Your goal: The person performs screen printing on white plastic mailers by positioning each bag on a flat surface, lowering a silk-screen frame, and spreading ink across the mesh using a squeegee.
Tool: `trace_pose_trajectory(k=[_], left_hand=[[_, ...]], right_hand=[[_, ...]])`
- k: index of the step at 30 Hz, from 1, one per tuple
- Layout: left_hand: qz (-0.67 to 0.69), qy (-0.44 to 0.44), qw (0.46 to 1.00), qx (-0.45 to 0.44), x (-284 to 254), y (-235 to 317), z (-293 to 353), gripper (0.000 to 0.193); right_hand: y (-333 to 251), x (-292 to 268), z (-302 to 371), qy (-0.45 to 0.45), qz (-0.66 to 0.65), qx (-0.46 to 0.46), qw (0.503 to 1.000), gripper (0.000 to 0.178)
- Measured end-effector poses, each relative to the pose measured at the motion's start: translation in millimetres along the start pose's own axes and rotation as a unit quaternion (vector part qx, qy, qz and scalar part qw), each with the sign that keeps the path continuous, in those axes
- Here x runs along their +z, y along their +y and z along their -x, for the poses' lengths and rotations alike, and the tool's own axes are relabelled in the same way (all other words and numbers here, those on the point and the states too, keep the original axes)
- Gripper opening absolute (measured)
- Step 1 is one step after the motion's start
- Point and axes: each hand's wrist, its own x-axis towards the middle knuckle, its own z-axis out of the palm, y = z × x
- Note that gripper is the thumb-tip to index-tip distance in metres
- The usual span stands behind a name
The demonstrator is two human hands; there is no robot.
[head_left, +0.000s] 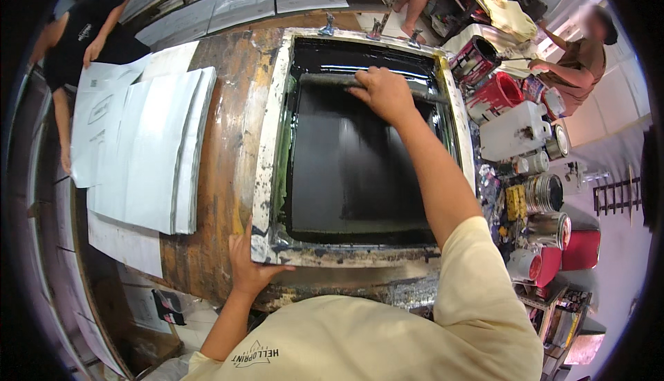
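Observation:
A screen printing frame (266, 166) with a pale, ink-stained wooden rim lies on the worn table before me. Its mesh (325, 180) is coated in dark ink, thickest along the far side. My right hand (385, 94) is closed over a squeegee (325, 80), which lies crosswise near the far end of the mesh. At the near left corner of the frame, my left hand (250, 263) grips the rim, thumb along the near edge and a finger up the left edge. What lies under the screen is hidden.
Left of the frame, a stack of white printed sheets (149, 153) sits on the table (221, 139); a co-worker (86, 35) holds its top sheet. Clamps (373, 30) line the far rim. Paint cans (543, 193), a plastic jug (515, 132) and another person (577, 63) are at right.

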Motion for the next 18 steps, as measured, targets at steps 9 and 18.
trace_pose_trajectory(k=[9,18], left_hand=[[0.016,0.034,0.999,-0.005,5,5,-2,0.129],[0.328,0.154,0.931,-0.044,-20,48,-31,0.083]], right_hand=[[-159,-101,196,-0.098,-0.035,0.04,0.994,0.039],[-194,-217,181,-0.006,0.023,0.037,0.999,0.04]])
